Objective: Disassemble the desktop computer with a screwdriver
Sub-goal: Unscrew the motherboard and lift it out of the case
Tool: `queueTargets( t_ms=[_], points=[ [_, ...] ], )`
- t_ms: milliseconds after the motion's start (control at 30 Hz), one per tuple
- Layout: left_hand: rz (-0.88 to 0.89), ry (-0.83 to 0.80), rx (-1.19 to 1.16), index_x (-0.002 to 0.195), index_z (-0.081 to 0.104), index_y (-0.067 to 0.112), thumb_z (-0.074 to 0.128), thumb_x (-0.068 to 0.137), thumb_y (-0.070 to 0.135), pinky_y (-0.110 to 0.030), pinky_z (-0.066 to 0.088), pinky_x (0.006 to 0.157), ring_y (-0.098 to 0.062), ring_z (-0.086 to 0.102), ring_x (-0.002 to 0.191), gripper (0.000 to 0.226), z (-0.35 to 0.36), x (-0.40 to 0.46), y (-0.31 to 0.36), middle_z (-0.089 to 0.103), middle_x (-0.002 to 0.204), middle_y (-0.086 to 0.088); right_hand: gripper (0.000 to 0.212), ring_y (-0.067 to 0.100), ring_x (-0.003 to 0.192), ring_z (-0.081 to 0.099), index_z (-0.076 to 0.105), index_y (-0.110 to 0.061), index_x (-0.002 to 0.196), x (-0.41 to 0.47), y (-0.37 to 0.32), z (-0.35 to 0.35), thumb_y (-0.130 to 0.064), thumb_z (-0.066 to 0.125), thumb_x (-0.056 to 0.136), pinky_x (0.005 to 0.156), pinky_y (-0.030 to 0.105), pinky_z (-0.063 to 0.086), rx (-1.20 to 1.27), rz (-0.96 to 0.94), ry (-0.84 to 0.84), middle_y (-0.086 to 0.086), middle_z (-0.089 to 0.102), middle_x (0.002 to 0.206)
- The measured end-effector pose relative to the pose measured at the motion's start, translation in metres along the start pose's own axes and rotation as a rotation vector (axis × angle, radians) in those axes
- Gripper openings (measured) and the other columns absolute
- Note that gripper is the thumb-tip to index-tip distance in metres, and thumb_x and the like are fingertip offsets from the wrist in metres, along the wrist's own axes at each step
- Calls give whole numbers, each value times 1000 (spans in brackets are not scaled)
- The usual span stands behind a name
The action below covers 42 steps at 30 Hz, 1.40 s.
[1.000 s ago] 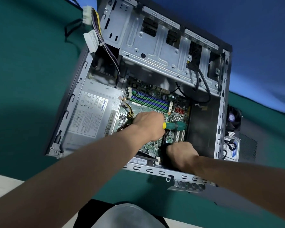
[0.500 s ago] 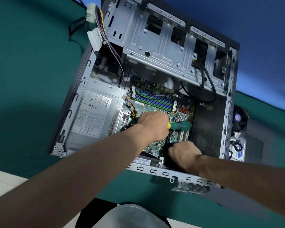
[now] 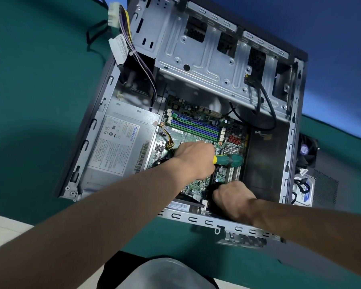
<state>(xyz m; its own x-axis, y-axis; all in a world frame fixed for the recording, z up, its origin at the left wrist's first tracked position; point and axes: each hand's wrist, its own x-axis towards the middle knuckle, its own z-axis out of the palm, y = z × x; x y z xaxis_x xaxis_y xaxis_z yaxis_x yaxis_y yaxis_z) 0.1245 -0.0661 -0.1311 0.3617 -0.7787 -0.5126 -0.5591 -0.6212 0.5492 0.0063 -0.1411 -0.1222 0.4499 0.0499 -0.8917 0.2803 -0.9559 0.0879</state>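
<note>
The screwdriver (image 3: 227, 160) lies roughly level over the motherboard (image 3: 198, 130) inside the open case (image 3: 290, 155), its green and yellow handle sticking out to the right of the left hand (image 3: 194, 159). That hand is curled round the handle's near end, gripping it; the shaft and tip are hidden under the hand. The right hand (image 3: 232, 197) sits lower in the case, near the front edge of the board, knuckles up and fingers curled down onto a dark part there; whether it grips that part or only presses on it cannot be told.

The case lies on its side on a green mat (image 3: 40, 80), side panel off. A grey power supply (image 3: 121, 147) with a printed label fills its left part, just beside the board. Blue and green memory slots (image 3: 196, 127) run across the board above the left hand. A metal drive cage (image 3: 206, 59) spans the far end, with black cables (image 3: 267, 109) looping down from it. A bundle of purple and yellow wires (image 3: 131, 51) with a white plug (image 3: 114, 12) hangs over the case's left wall. A fan (image 3: 306, 151) and a drive (image 3: 302, 190) lie on the mat, right of the case.
</note>
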Motion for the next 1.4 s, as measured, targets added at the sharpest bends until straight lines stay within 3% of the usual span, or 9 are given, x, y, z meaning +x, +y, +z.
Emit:
queueTargets(
  t_ms=[1133,1400],
  points=[
    [-2,-3,16,80,51,16,55,88,19,-27,25,46,-11,41,52,10,1,1,0,47,64,3,29,24,108,60,56,-12,117,-1,-1,-1,-3,42,94,82,31,45,60,43,3,3,63,119],
    [-7,-8,8,80,51,16,55,89,19,-27,26,45,-11,43,52,10,1,1,0,47,64,3,27,24,100,63,60,-12,110,-3,0,-3,-1,42,94,71,30,41,-4,-16,0,3,67,111]
  ],
)
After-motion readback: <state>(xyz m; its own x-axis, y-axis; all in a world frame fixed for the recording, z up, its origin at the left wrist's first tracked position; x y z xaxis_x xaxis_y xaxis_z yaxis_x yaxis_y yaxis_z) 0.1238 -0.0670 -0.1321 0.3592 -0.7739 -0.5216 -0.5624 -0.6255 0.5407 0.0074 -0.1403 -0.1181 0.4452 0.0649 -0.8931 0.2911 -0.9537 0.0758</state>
